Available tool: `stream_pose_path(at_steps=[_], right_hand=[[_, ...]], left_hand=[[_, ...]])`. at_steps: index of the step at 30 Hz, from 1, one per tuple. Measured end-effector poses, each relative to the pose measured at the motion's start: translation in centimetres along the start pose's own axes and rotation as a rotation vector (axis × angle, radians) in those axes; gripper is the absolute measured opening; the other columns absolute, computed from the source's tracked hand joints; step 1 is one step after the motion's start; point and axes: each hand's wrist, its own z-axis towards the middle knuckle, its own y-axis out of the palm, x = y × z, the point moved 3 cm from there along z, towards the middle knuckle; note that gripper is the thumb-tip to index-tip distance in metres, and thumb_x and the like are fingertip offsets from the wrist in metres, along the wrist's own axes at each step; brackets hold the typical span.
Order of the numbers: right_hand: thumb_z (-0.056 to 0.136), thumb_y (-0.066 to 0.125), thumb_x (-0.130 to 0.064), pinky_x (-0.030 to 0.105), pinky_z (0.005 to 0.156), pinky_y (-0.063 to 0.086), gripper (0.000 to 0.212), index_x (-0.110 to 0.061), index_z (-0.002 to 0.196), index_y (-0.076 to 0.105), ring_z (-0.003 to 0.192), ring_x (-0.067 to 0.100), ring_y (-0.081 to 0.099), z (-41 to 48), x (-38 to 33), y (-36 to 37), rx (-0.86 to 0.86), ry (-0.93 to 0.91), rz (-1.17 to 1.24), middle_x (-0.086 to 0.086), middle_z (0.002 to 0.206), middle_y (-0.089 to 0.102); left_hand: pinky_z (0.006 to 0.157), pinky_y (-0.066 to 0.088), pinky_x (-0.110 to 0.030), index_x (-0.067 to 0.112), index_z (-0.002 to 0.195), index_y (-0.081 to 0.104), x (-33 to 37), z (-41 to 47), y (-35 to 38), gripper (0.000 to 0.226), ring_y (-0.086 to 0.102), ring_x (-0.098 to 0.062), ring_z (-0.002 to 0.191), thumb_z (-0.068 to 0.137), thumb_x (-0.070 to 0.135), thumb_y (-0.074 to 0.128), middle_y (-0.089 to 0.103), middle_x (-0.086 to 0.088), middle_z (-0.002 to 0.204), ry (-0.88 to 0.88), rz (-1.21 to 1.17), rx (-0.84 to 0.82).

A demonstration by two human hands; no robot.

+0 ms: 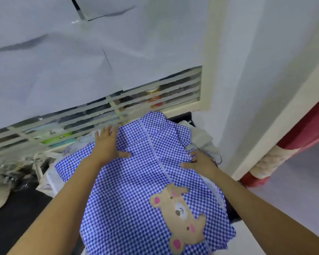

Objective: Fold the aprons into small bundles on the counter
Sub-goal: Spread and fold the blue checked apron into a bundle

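Pressing down with spread fingers, the left hand (pixel 106 142) lies flat on the far left part of the blue checked apron (pixel 136 190), probably to pin the cloth so it does not slide while the other side is handled. The right hand (pixel 199 161) sits on the apron's right edge with its thumb stretched inward and its fingers bent at a bunched bit of hem. Whether they pinch the cloth I cannot tell. The apron is spread across the dark counter (pixel 11 227), with its bear patch (pixel 180 216) at the near end and the near edge hanging over. It looks unfolded, so the first fold seems to be in hand. Pale cloths (pixel 203 138) lie beside and partly under the apron's far right corner and could get caught up in a fold. Crumpled clear plastic bags (pixel 7 162) crowd the counter left of the apron, and a louvred window (pixel 155 96) stands just beyond it.
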Motion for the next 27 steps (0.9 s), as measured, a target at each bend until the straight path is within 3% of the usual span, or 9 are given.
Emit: stream_pose_path(at_steps=[3, 8, 10, 12, 14, 18, 22, 24, 27], right_hand=[[0.072, 0.082, -0.037, 0.033, 0.091, 0.045, 0.069, -0.008, 0.123, 0.047, 0.107, 0.019, 0.052, 1.4, -2.7, -0.1, 0.106, -0.088, -0.018, 0.0, 0.114, 0.05], [0.083, 0.071, -0.039, 0.031, 0.091, 0.041, 0.063, -0.004, 0.131, 0.048, 0.12, 0.028, 0.051, 4.1, -6.9, -0.5, 0.137, -0.134, 0.012, 0.012, 0.134, 0.052], [0.083, 0.069, -0.045, 0.036, 0.078, 0.047, 0.048, 0.0, 0.098, 0.063, 0.092, 0.032, 0.06, 5.2, -8.5, -0.2, 0.081, -0.115, -0.003, 0.019, 0.098, 0.063], [0.083, 0.069, -0.042, 0.028, 0.057, 0.037, 0.043, -0.013, 0.059, 0.047, 0.06, 0.018, 0.05, 6.2, -9.8, -0.2, 0.013, -0.078, -0.089, 0.003, 0.06, 0.049], [0.088, 0.068, -0.029, 0.029, 0.058, 0.035, 0.043, -0.016, 0.054, 0.044, 0.054, 0.014, 0.045, 7.1, -10.5, -0.9, 0.032, -0.076, -0.121, -0.001, 0.055, 0.046], [0.089, 0.067, -0.022, 0.03, 0.075, 0.043, 0.02, -0.002, 0.086, 0.07, 0.072, 0.019, 0.057, 8.1, -11.2, -4.2, 0.281, -0.151, -0.088, 0.007, 0.078, 0.063], [0.093, 0.06, -0.02, 0.032, 0.086, 0.043, 0.028, 0.003, 0.105, 0.069, 0.092, 0.028, 0.06, 8.4, -10.3, -4.6, 0.286, -0.172, -0.22, 0.015, 0.1, 0.067], [0.094, 0.057, -0.021, 0.033, 0.088, 0.042, 0.028, 0.001, 0.11, 0.066, 0.101, 0.031, 0.06, 7.9, -9.4, -3.9, 0.301, -0.178, -0.322, 0.015, 0.108, 0.066], [0.093, 0.058, -0.016, 0.033, 0.093, 0.04, 0.034, -0.005, 0.125, 0.054, 0.112, 0.027, 0.054, 5.4, -7.9, -2.0, 0.407, -0.224, -0.3, 0.012, 0.124, 0.057]], left_hand=[[0.115, -0.003, -0.053, 0.02, 0.153, 0.01, -3.3, -0.6, 0.4, 0.11, 0.004, -0.032, 0.147, 0.071, 0.054, 0.076, 0.011, -0.013, 0.159, -0.088, 0.131, -0.112], [0.114, 0.019, -0.047, 0.014, 0.145, 0.034, -5.8, -1.0, 1.3, 0.08, 0.04, -0.029, 0.132, 0.08, 0.039, 0.074, 0.043, -0.012, 0.143, -0.2, -0.153, -0.041], [0.091, 0.044, -0.038, 0.01, 0.122, 0.055, -6.0, -1.1, 1.2, 0.048, 0.057, -0.028, 0.102, 0.084, 0.033, 0.071, 0.062, -0.01, 0.113, -0.225, -0.322, 0.077], [0.065, 0.038, -0.032, 0.008, 0.094, 0.06, -5.9, -1.1, 0.9, 0.02, 0.053, -0.025, 0.077, 0.09, 0.027, 0.065, 0.057, -0.004, 0.078, -0.225, -0.404, 0.181], [0.061, 0.032, -0.031, 0.008, 0.084, 0.06, -6.0, -0.8, 0.1, 0.019, 0.049, -0.025, 0.069, 0.091, 0.025, 0.064, 0.052, -0.003, 0.069, -0.237, -0.406, 0.299], [0.069, 0.041, -0.036, 0.007, 0.094, 0.071, -6.5, 0.4, -1.0, 0.02, 0.059, -0.034, 0.082, 0.091, 0.025, 0.063, 0.064, -0.016, 0.09, -0.318, -0.236, 0.516], [0.084, 0.046, -0.038, 0.006, 0.133, 0.052, -4.7, 1.3, 0.5, 0.041, 0.059, -0.033, 0.1, 0.096, 0.025, 0.055, 0.058, -0.023, 0.124, -0.337, -0.476, 0.43], [0.109, 0.035, -0.042, 0.011, 0.152, 0.016, -3.0, 0.9, 2.4, 0.075, 0.038, -0.03, 0.135, 0.094, 0.04, 0.055, 0.03, -0.016, 0.153, -0.26, -0.584, 0.221], [0.117, 0.02, -0.049, 0.021, 0.153, -0.009, -1.3, -0.3, 5.0, 0.098, 0.011, -0.025, 0.147, 0.088, 0.055, 0.056, -0.013, -0.002, 0.16, -0.135, -0.52, -0.035]])
